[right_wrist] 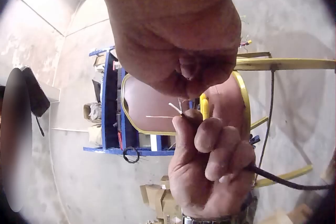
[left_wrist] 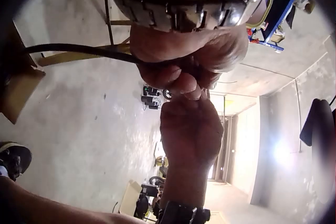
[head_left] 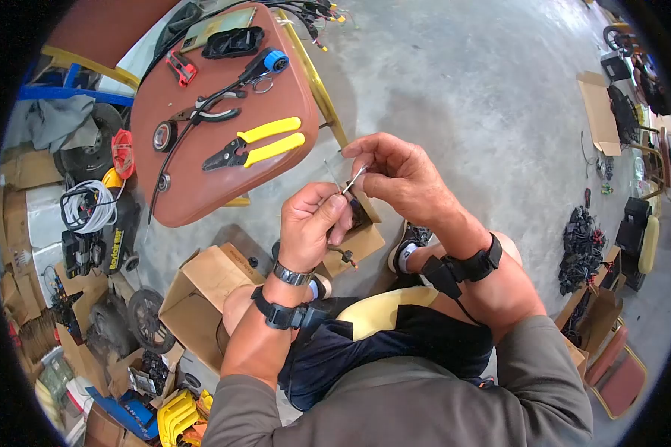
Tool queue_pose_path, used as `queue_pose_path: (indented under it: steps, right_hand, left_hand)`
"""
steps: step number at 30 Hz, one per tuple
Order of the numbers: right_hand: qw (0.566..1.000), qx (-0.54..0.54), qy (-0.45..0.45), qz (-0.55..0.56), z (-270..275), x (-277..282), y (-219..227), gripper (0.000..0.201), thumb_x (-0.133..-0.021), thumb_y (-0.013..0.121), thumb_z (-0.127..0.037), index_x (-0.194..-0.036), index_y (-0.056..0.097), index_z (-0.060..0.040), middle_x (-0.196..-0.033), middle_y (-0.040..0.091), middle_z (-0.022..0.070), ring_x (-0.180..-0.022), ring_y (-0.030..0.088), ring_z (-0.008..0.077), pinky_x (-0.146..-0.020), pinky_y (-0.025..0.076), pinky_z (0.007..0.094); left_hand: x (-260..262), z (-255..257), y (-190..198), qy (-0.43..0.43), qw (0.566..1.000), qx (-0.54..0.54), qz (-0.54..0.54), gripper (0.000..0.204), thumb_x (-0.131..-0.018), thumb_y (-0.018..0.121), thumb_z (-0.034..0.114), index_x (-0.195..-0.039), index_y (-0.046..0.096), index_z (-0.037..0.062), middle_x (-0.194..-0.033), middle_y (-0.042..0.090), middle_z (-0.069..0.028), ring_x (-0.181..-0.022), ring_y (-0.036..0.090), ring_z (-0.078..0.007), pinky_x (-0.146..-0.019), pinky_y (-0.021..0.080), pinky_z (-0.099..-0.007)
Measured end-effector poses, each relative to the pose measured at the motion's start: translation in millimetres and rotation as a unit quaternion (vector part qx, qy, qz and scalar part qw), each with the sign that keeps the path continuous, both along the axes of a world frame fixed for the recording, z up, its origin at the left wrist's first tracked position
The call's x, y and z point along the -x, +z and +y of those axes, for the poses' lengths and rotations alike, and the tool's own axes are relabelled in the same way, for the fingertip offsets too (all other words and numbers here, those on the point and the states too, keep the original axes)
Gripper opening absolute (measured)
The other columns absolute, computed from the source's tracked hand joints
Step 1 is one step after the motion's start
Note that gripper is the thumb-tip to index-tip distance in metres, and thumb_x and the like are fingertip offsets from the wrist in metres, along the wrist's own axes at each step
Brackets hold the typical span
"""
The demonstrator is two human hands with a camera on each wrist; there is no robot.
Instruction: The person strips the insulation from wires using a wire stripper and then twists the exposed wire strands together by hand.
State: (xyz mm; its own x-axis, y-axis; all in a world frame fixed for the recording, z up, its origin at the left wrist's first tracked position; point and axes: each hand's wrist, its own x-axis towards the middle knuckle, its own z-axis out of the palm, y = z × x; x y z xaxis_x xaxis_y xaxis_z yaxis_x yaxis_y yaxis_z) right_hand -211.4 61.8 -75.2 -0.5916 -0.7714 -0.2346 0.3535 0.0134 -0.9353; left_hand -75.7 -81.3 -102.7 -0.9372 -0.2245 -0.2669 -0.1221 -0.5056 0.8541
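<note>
My left hand point(head_left: 314, 216) grips a black cable point(right_wrist: 286, 183) near its end, with the thumb laid along it. Thin inner wires point(right_wrist: 164, 116) fan out past the left thumb, and one stands up apart from the others. My right hand point(head_left: 404, 177) meets the left over the gap beside the chair and pinches one wire point(head_left: 356, 179) between thumb and fingertips. In the left wrist view the cable's jacket point(left_wrist: 84, 50) trails away from the left fist. A wire stripper point(head_left: 257, 145) with yellow handles lies on the brown chair seat point(head_left: 194, 197).
Also on the seat are pliers point(head_left: 216, 113), a red cutter point(head_left: 180, 68), a roll of tape point(head_left: 165, 136) and a blue-ended connector point(head_left: 274, 61). Cardboard boxes point(head_left: 201, 294) stand on the floor at the left. A black cable bundle point(head_left: 581, 249) lies at the right.
</note>
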Motion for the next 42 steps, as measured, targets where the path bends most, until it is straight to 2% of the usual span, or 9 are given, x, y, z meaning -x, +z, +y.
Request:
queue_pose_path:
  steps: [10,13,19,22,25,28,31,37,42]
  right_hand:
    - [0.996,-0.084,-0.015,0.015,5,31,-1,0.016,-0.085,0.064,-0.009,-0.097,0.066,0.0014,-0.088,0.065,0.0029,-0.084,0.059,0.0086,-0.076,0.049,0.026]
    - [0.993,-0.114,0.038,-0.005,3,33,6,0.011,-0.084,0.066,-0.009,-0.091,0.067,-0.0016,-0.08,0.062,-0.0022,-0.073,0.056,0.0054,-0.065,0.047,0.0235]
    - [0.992,-0.109,0.066,0.014,5,33,-5,0.014,-0.085,0.071,-0.012,-0.091,0.067,-0.0008,-0.08,0.064,-0.0007,-0.074,0.056,0.0061,-0.066,0.047,0.0235]
    - [0.991,-0.107,0.075,0.029,8,31,-5,0.014,-0.085,0.072,-0.012,-0.091,0.067,-0.0001,-0.08,0.064,-0.0002,-0.075,0.056,0.0065,-0.067,0.047,0.0237]
    - [0.986,-0.127,0.098,0.038,11,29,0,0.013,-0.085,0.07,-0.011,-0.091,0.067,0.0004,-0.08,0.064,-0.0003,-0.074,0.056,0.0067,-0.067,0.047,0.0238]
    - [0.979,-0.156,0.109,0.069,16,25,10,0.01,-0.085,0.068,-0.008,-0.091,0.067,0.0008,-0.078,0.063,-0.0004,-0.073,0.056,0.0064,-0.066,0.046,0.0239]
    - [0.98,-0.147,0.107,0.077,20,18,12,0.009,-0.085,0.067,-0.007,-0.089,0.066,0.001,-0.077,0.063,-0.0005,-0.073,0.055,0.0058,-0.065,0.046,0.024]
    - [0.979,-0.107,0.098,0.146,26,5,16,0.007,-0.086,0.065,-0.005,-0.089,0.065,0.0008,-0.08,0.063,-0.0012,-0.077,0.054,0.005,-0.068,0.046,0.0245]
    - [0.987,-0.055,0.121,0.091,27,-1,21,0.006,-0.087,0.064,-0.004,-0.092,0.066,0.0,-0.084,0.063,-0.0013,-0.081,0.055,0.0057,-0.071,0.046,0.0241]
  left_hand:
    - [15,-3,1,0.003,0.993,0.119,-0.014,0.011,-0.091,0.068,0.009,-0.098,0.064,0.0025,-0.073,0.064,-0.0044,-0.054,0.051,-0.0061,-0.048,0.04,-0.0195]
    - [18,1,1,0.007,0.988,0.148,-0.039,0.011,-0.088,0.071,0.006,-0.097,0.066,0.0019,-0.075,0.065,-0.0024,-0.057,0.052,-0.0046,-0.05,0.042,-0.0192]
    - [17,1,3,-0.012,0.979,0.195,-0.052,0.011,-0.087,0.071,0.002,-0.096,0.067,-0.0007,-0.082,0.067,-0.0006,-0.076,0.059,-0.0062,-0.069,0.051,-0.0227]
    - [16,6,7,-0.007,0.978,0.206,-0.037,0.011,-0.085,0.073,0.003,-0.095,0.067,0.0015,-0.076,0.065,0.0005,-0.063,0.054,-0.0038,-0.055,0.045,-0.0193]
    - [12,11,7,0.001,0.976,0.216,-0.028,0.011,-0.085,0.072,0.001,-0.095,0.067,0.0007,-0.077,0.065,0.0005,-0.066,0.056,-0.0047,-0.057,0.046,-0.0203]
    - [7,14,13,-0.014,0.97,0.241,-0.025,0.009,-0.086,0.07,-0.002,-0.094,0.067,-0.0021,-0.083,0.069,-0.0032,-0.076,0.061,-0.0069,-0.071,0.052,-0.0234]
    - [2,16,10,-0.017,0.962,0.273,-0.023,0.01,-0.085,0.07,-0.001,-0.094,0.067,-0.0018,-0.082,0.068,-0.0029,-0.075,0.06,-0.0066,-0.069,0.051,-0.0234]
    - [-5,17,18,-0.01,0.966,0.257,0.003,0.01,-0.085,0.071,-0.001,-0.094,0.068,-0.0011,-0.082,0.068,-0.0016,-0.073,0.059,-0.0062,-0.067,0.049,-0.0223]
    - [-16,9,23,-0.023,0.986,0.164,-0.012,0.011,-0.085,0.072,0.002,-0.095,0.068,-0.0016,-0.082,0.068,-0.002,-0.072,0.06,-0.0066,-0.065,0.051,-0.0222]
